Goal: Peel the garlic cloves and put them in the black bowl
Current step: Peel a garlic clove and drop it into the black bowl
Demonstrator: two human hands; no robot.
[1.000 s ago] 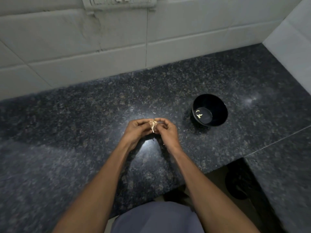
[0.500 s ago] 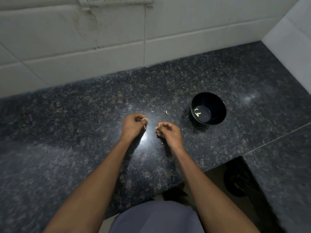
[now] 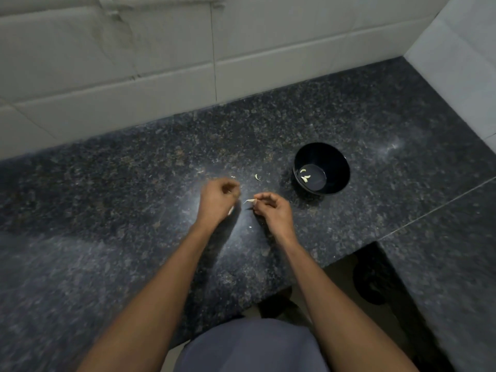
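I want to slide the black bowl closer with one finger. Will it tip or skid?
The black bowl looks small, with only a few garlic pieces inside, so it is probably light. Its base seems narrower than its rim, so a push near the rim might tip it. The polished counter probably lets it skid easily.
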